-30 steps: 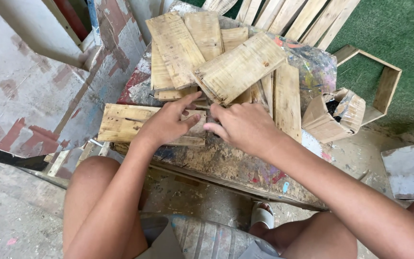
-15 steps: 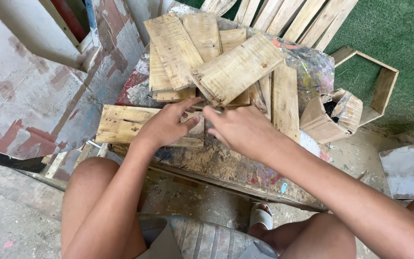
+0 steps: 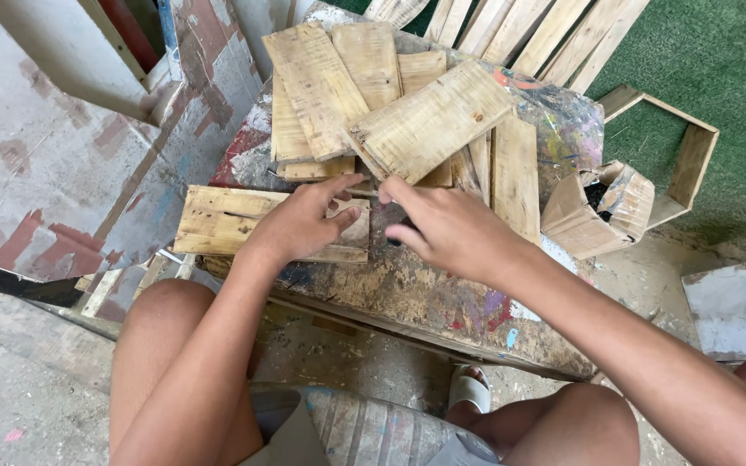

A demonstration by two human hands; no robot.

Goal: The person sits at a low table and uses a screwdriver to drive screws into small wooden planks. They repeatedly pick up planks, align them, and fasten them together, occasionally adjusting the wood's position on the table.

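My left hand [image 3: 300,223] lies on a pale wooden plank [image 3: 218,220] that rests flat on the paint-stained workbench [image 3: 442,298]. Its thumb and forefinger pinch one end of a thin nail-like piece [image 3: 364,192]. From the right, my right hand [image 3: 446,229] meets the piece's other end with its fingertips, the remaining fingers curled under. Both hands hover just in front of a pile of rough wooden planks [image 3: 407,121]. What lies under my right palm is hidden.
A small cardboard box [image 3: 597,211] with dark contents sits at the bench's right end. Beyond it, a hexagonal wooden frame [image 3: 692,155] lies on green matting [image 3: 718,60]. Long slats [image 3: 520,30] lean at the top. My bare knees are below the bench.
Both hands stay at the same spot by the plank. The fingers have shifted slightly, and the thin piece now shows between the fingertips.
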